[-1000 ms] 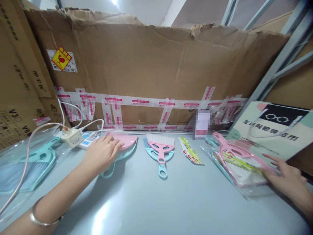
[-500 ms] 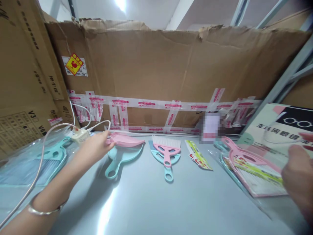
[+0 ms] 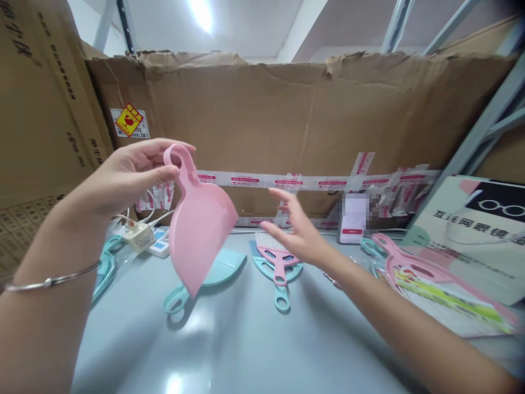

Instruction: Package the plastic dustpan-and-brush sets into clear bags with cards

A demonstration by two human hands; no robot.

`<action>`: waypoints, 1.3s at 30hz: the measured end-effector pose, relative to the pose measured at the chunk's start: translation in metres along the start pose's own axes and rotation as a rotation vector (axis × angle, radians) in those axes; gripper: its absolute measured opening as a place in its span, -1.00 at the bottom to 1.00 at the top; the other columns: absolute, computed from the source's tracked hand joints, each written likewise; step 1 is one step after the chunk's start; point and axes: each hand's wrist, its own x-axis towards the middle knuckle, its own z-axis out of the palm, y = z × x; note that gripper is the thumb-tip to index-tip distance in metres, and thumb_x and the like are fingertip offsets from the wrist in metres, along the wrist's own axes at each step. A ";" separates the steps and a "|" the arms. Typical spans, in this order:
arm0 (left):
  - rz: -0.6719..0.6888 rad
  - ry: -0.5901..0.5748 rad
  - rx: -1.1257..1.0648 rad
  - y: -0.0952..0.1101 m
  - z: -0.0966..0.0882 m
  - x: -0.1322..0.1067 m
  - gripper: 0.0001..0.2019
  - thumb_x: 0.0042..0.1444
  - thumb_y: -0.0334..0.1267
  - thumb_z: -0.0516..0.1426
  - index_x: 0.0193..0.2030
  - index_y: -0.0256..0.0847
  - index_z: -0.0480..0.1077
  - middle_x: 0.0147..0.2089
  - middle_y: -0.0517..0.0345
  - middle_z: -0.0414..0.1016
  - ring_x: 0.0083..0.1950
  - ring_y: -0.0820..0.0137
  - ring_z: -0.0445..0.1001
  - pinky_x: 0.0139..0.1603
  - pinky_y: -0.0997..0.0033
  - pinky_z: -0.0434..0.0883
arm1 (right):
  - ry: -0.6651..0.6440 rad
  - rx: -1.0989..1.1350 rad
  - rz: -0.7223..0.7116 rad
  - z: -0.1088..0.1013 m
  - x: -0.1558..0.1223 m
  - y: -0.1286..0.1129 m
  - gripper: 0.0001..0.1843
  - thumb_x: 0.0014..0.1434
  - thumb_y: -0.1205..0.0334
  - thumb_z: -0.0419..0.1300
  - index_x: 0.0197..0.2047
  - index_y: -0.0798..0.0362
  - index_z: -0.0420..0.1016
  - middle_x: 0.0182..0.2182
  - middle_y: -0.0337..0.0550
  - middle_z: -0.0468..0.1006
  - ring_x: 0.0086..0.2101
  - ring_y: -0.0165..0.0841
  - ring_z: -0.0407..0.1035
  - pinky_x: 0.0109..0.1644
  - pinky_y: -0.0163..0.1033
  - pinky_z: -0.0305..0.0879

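The left hand [image 3: 137, 169] is holding a pink dustpan [image 3: 200, 224] by its handle.
This dustpan is hanging above the table [image 3: 254, 350], partly covering a blue dustpan [image 3: 225, 268]; the right hand [image 3: 299, 232] is hovering near a pink brush [image 3: 280, 268], thumb and fingers wide apart.

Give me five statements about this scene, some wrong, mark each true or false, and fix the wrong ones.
1. The left hand holds the pink dustpan by its looped handle. True.
2. The right hand is clenched in a fist. False: the right hand is open, holding nothing.
3. The teal dustpan lies on the table. True.
4. The pink brush lies beneath the teal brush. False: the pink brush lies on top of the teal brush.
5. The phone stands left of the pink brush in view. False: the phone stands to its right.
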 end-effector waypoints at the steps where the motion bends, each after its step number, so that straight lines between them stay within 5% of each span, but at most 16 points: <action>1: 0.051 -0.035 -0.086 0.000 0.002 0.004 -0.53 0.01 -0.10 0.17 0.07 -0.22 0.33 -0.17 0.11 0.47 -0.23 0.42 0.39 -0.19 0.41 0.37 | -0.079 0.047 0.017 0.007 0.004 -0.003 -0.30 0.07 0.07 0.18 0.22 -0.04 -0.02 0.23 0.02 0.05 0.19 -0.17 0.00 0.21 0.03 0.04; 4: 0.162 -0.127 -0.299 -0.008 0.011 0.013 -0.56 0.03 -0.12 0.16 0.06 -0.19 0.34 -0.17 0.13 0.44 -0.16 0.39 0.39 -0.15 0.43 0.38 | -0.247 0.240 0.086 0.017 0.011 -0.008 -0.26 0.01 0.00 0.24 0.20 -0.08 0.03 0.19 -0.04 0.16 0.12 -0.18 0.13 0.12 -0.02 0.18; 8: 0.090 -0.230 -0.340 -0.019 0.027 0.018 -0.57 0.08 -0.13 0.12 0.11 -0.14 0.29 -0.10 0.12 0.47 -0.08 0.34 0.42 -0.11 0.43 0.40 | -0.394 0.417 0.263 0.013 0.010 0.000 -0.66 0.11 0.03 0.13 -0.10 0.04 0.34 -0.29 -0.19 0.45 -0.30 -0.36 0.36 -0.28 -0.25 0.33; 13: -0.005 -0.320 -0.312 -0.023 0.035 0.018 -0.52 0.23 -0.04 -0.08 0.24 -0.15 0.12 0.14 0.00 0.35 0.07 0.24 0.36 -0.02 0.31 0.39 | -0.241 0.453 0.343 0.004 0.012 0.014 -0.75 0.11 0.05 0.10 -0.24 0.05 0.34 -0.36 -0.23 0.39 -0.40 -0.42 0.30 -0.38 -0.31 0.24; 16: -0.120 -0.400 -0.106 -0.023 0.039 0.017 -0.45 0.16 0.03 -0.01 0.27 -0.01 0.06 0.21 0.06 0.27 0.11 0.22 0.34 -0.07 0.34 0.42 | -0.127 0.438 0.323 0.004 0.016 0.020 -0.77 0.10 0.07 0.09 -0.25 0.05 0.32 -0.35 -0.21 0.39 -0.35 -0.39 0.31 -0.30 -0.26 0.27; 20: -0.138 -0.447 0.031 -0.022 0.049 0.019 -0.49 0.04 -0.06 0.12 0.16 -0.03 0.26 0.04 0.03 0.43 -0.05 0.18 0.44 -0.24 0.36 0.47 | -0.106 0.435 0.304 -0.001 0.017 0.021 -0.76 0.09 0.04 0.12 -0.28 0.04 0.34 -0.32 -0.20 0.42 -0.30 -0.37 0.33 -0.25 -0.25 0.29; 25: -0.103 -0.331 0.041 -0.020 0.055 0.021 -0.54 0.02 -0.07 0.09 0.08 -0.14 0.35 -0.20 0.05 0.51 -0.26 0.23 0.48 -0.38 0.38 0.45 | -0.206 0.497 0.278 -0.024 0.019 0.031 -0.57 0.17 -0.15 -0.03 -0.11 0.01 0.34 -0.32 -0.16 0.49 -0.35 -0.38 0.40 -0.25 -0.23 0.34; 29: -0.112 -0.269 0.128 -0.018 0.052 0.017 -0.54 0.01 -0.05 0.07 0.05 -0.17 0.37 -0.23 0.07 0.51 -0.25 0.24 0.46 -0.34 0.36 0.44 | -0.221 0.154 0.312 -0.036 -0.003 0.060 -0.62 0.17 -0.01 0.02 -0.05 0.05 0.32 -0.27 -0.08 0.53 -0.24 -0.30 0.43 -0.09 -0.10 0.33; 32: -0.122 -0.288 0.123 -0.017 0.050 0.016 -0.54 0.00 -0.04 0.07 0.04 -0.15 0.37 -0.23 0.07 0.51 -0.25 0.23 0.47 -0.36 0.37 0.44 | -0.435 -0.249 0.321 -0.032 -0.036 0.078 -0.63 0.08 0.27 0.10 0.00 0.07 0.37 -0.07 0.00 0.50 -0.08 -0.21 0.38 0.01 -0.05 0.28; 35: -0.126 -0.312 0.101 -0.019 0.050 0.017 -0.54 -0.02 -0.06 0.09 0.04 -0.15 0.37 -0.23 0.07 0.51 -0.24 0.22 0.47 -0.37 0.39 0.44 | -0.604 -0.427 0.202 -0.022 -0.062 0.086 -0.48 0.04 0.46 0.02 0.10 0.06 0.33 0.07 0.01 0.40 0.04 -0.18 0.30 0.08 -0.04 0.21; 39: -0.110 -0.293 0.122 -0.022 0.050 0.019 -0.53 -0.01 -0.04 0.08 0.05 -0.16 0.36 -0.20 0.06 0.51 -0.23 0.20 0.47 -0.35 0.35 0.45 | -0.629 -0.543 0.047 -0.014 -0.068 0.084 -0.52 0.10 0.49 -0.05 0.03 -0.03 0.41 0.05 -0.06 0.43 0.02 -0.21 0.32 0.10 -0.03 0.17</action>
